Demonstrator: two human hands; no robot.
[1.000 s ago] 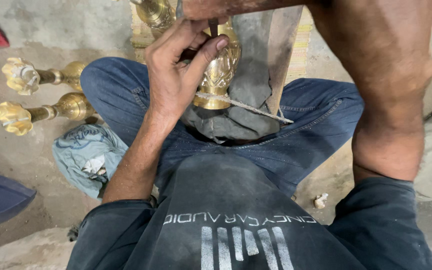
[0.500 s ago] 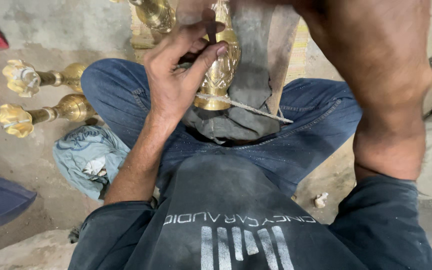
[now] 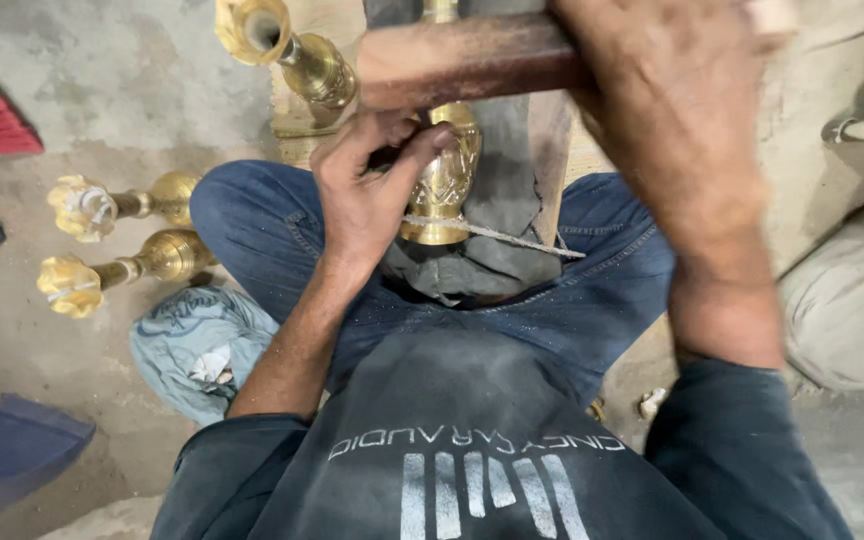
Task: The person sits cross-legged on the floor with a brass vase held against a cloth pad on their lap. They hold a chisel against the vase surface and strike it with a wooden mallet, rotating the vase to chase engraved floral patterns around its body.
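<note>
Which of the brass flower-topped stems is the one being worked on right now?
The engraved brass piece on the lap, pinched by the left hand. The two flower-topped brass stems lie untouched on the floor; another lies beyond.

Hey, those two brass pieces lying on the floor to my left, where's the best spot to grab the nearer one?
Grip the nearer brass piece by its slim neck between the flower-shaped end and the round bulb, coming from above. It lies flat on the floor, and the neck looks narrowest, with bare space around it.

The left hand (image 3: pixel 367 195) grips a small tool against the brass vase (image 3: pixel 444 185) standing between the knees. The right hand (image 3: pixel 667 110) holds a wooden handle (image 3: pixel 462 60) above it. Two brass pieces (image 3: pixel 117 240) lie on the floor (image 3: pixel 102 110).
</note>
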